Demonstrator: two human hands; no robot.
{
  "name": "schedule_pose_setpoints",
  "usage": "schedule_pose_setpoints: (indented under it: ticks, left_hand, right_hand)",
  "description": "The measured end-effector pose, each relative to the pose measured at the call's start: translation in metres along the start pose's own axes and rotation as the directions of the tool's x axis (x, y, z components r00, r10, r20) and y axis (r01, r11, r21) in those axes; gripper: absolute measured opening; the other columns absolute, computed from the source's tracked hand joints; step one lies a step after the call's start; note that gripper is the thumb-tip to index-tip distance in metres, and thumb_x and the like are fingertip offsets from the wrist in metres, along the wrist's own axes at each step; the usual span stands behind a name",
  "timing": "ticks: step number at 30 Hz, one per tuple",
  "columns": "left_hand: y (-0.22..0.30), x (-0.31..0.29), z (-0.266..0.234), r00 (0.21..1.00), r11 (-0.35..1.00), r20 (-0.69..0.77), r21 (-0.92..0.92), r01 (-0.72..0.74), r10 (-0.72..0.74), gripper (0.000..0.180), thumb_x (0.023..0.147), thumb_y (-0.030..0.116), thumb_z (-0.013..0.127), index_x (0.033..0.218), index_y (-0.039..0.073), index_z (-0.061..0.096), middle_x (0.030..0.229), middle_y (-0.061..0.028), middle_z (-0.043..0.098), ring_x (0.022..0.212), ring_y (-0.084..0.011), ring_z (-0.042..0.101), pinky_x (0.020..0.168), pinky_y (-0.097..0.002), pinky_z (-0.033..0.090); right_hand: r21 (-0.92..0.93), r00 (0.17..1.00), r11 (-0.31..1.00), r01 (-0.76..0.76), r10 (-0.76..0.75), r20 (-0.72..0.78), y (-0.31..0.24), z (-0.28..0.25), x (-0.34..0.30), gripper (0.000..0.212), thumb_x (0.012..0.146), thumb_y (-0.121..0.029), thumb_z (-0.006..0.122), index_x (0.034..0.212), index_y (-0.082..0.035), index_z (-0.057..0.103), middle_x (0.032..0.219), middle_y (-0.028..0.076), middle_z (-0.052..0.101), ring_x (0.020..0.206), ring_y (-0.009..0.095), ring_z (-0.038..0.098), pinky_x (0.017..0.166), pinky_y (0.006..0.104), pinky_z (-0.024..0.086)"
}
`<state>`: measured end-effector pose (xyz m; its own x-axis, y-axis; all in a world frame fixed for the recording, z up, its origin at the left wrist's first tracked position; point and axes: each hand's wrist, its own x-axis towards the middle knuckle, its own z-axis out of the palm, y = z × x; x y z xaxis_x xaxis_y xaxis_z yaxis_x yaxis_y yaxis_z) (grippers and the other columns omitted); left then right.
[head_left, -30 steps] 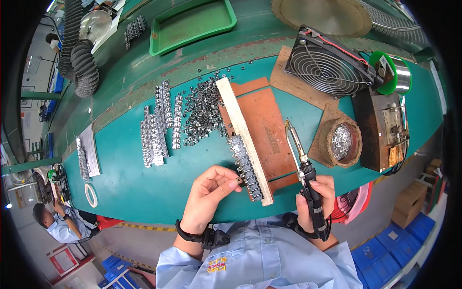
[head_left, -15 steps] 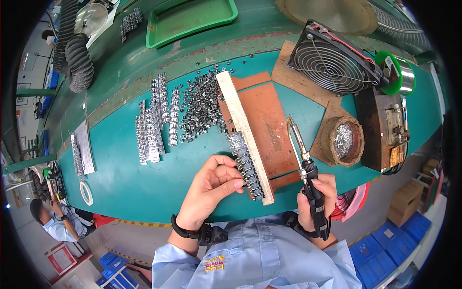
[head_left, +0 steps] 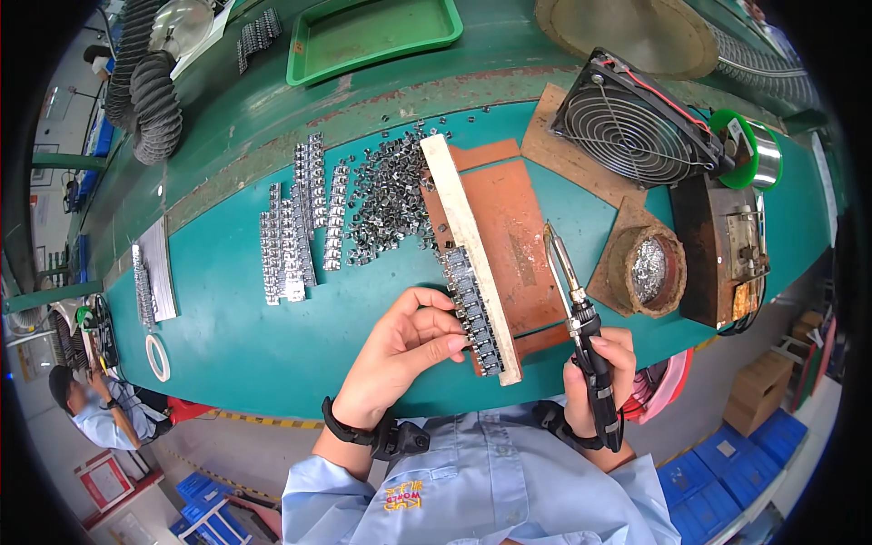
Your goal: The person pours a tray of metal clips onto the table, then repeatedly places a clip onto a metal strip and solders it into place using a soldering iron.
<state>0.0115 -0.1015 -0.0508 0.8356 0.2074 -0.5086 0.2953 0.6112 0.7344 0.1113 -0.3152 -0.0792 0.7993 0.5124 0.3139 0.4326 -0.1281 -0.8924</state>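
Note:
My left hand [head_left: 391,354] pinches the edge of a strip of small circuit boards [head_left: 471,313] near its lower end, thumb and fingers closed. That strip lies along the left side of a pale bar [head_left: 468,227], which rests tilted across a reddish-brown board [head_left: 509,241]. In my right hand [head_left: 619,365] is a soldering iron [head_left: 592,374], held by its black handle. A thin guide tube runs beside the iron's metal shaft. The tip points up and away over the board's right edge, apart from the strip.
Loose small metal parts [head_left: 391,195] lie piled left of the bar, with finished-looking strips [head_left: 289,236] farther left. Right of the board stand a round pot of metal bits [head_left: 668,300], a fan [head_left: 627,127], a solder wire spool [head_left: 766,154] and a metal box [head_left: 704,245]. A green tray [head_left: 304,64] sits behind.
The whole view has shifted slightly, with the bench items appearing a little farther right. Both hands keep nearly the same pose, the iron still apart from the strip.

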Motion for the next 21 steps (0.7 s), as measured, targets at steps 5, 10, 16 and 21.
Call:
schedule_pose_setpoints:
  ticks: [5, 10, 16, 21]
  left_hand:
    - [0.0, 0.002, 0.0, 0.999, 1.0, 0.038, -0.014, -0.003, 0.004, 0.03, 0.083, -0.002, 0.057, 0.107, 0.003, 0.041, 0.089, -0.006, 0.058, 0.083, -0.0128, 0.058, 0.076, -0.0249, 0.046]
    - [-0.001, 0.002, -0.001, 0.999, 1.0, 0.032, -0.022, 0.005, -0.004, 0.029, 0.083, -0.002, 0.058, 0.107, 0.003, 0.041, 0.089, -0.0058, 0.059, 0.083, -0.0127, 0.058, 0.076, -0.0251, 0.046]
    - [-0.001, 0.001, 0.0, 1.0, 0.997, 0.01, -0.076, 0.007, -0.006, 0.028, 0.081, -0.003, 0.059, 0.104, 0.004, 0.044, 0.085, -0.0049, 0.059, 0.078, -0.0132, 0.059, 0.072, -0.0244, 0.047]
    - [0.0, 0.002, 0.0, 1.0, 0.998, -0.003, -0.06, 0.007, -0.007, 0.028, 0.08, -0.003, 0.06, 0.102, 0.005, 0.044, 0.083, -0.0043, 0.059, 0.076, -0.0131, 0.06, 0.069, -0.0231, 0.047]
  right_hand:
    - [-0.02, 1.0, 1.0, 0.025, -0.024, 0.013, 0.001, -0.001, 0.001, 0.041, 0.071, -0.005, 0.067, 0.106, -0.004, 0.047, 0.089, 0.016, 0.051, 0.069, 0.02, 0.052, 0.059, 0.0281, 0.043]
    - [0.106, 0.999, 0.994, -0.036, 0.039, -0.027, -0.001, 0.001, -0.003, 0.042, 0.07, -0.006, 0.068, 0.106, -0.003, 0.047, 0.089, 0.015, 0.051, 0.07, 0.021, 0.052, 0.065, 0.0297, 0.043]
    - [0.241, 1.0, 0.97, -0.003, -0.004, 0.029, -0.006, -0.019, -0.011, 0.042, 0.068, -0.016, 0.072, 0.101, -0.003, 0.05, 0.084, 0.011, 0.055, 0.066, 0.02, 0.054, 0.068, 0.0338, 0.039]
    - [0.155, 0.965, 0.977, 0.147, -0.176, 0.195, -0.016, -0.037, 0.0, 0.039, 0.067, -0.026, 0.073, 0.094, -0.004, 0.055, 0.073, 0.007, 0.059, 0.06, 0.018, 0.055, 0.064, 0.0325, 0.036]
